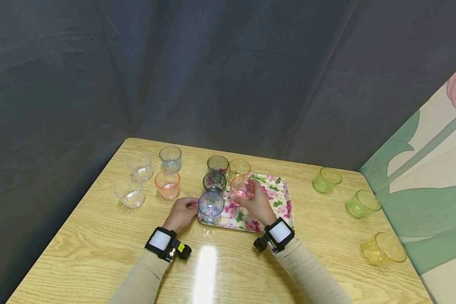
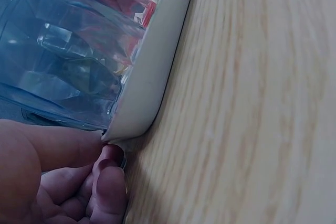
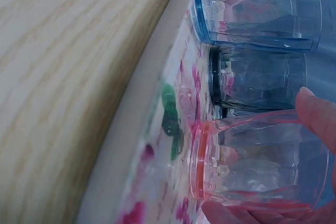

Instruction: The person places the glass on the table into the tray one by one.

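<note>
A flower-patterned tray (image 1: pixel 279 196) lies on the wooden table. My left hand (image 1: pixel 182 212) pinches its near left corner, the thumb on the rim and a finger beneath, as the left wrist view shows. My right hand (image 1: pixel 257 203) grips a pink glass (image 3: pixel 257 163) from the side, its base at the tray's surface. Left of that glass stand a blue glass (image 1: pixel 211 207) at the tray's front, a dark grey glass (image 1: pixel 214 182) behind it, and another dark glass (image 1: pixel 218 164) farther back. Behind the pink glass is a yellow glass (image 1: pixel 239 167).
Left of the tray stand two clear glasses, one behind (image 1: pixel 140 165) and one nearer (image 1: pixel 130 193), a pale blue glass (image 1: pixel 170 159) and an orange-pink glass (image 1: pixel 168 185). Two green glasses (image 1: pixel 327 180) and an amber glass (image 1: pixel 381 250) stand at the right. A dark curtain (image 1: pixel 228 84) hangs behind.
</note>
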The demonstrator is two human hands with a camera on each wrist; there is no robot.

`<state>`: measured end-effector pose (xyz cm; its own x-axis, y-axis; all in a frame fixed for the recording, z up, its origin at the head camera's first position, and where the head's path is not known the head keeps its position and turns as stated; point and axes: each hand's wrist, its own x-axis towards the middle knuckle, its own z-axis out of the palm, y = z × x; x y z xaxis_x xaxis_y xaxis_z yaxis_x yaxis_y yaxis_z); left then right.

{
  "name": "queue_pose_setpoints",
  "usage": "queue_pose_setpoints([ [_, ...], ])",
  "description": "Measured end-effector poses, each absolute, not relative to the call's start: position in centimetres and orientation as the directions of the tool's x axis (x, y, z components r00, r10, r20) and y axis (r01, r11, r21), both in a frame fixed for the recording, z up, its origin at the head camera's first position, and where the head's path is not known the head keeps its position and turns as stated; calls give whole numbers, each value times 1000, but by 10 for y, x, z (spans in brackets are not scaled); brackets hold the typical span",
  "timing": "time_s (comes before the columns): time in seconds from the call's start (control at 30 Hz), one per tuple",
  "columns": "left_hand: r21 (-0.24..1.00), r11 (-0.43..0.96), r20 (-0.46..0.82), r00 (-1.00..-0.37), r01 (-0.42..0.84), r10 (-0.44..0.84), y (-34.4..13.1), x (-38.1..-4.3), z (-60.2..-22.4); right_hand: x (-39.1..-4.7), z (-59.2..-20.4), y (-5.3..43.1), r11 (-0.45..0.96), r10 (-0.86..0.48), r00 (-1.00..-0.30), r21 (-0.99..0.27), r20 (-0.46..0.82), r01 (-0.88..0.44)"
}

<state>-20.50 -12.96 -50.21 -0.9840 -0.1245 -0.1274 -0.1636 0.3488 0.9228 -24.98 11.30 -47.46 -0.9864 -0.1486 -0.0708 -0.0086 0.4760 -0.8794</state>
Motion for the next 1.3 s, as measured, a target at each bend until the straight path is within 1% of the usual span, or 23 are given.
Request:
queue_pose_setpoints([
  [0.37, 926, 339, -131, -983, -167, -126, -129, -204, -502, -247, -474, 109, 461, -162, -986, -887, -36, -43],
  [1.3, 919, 355, -140, -984, -171, -113, -130, -204, -501, -244, -471, 104, 466, -163, -986, -884, -44, -38],
])
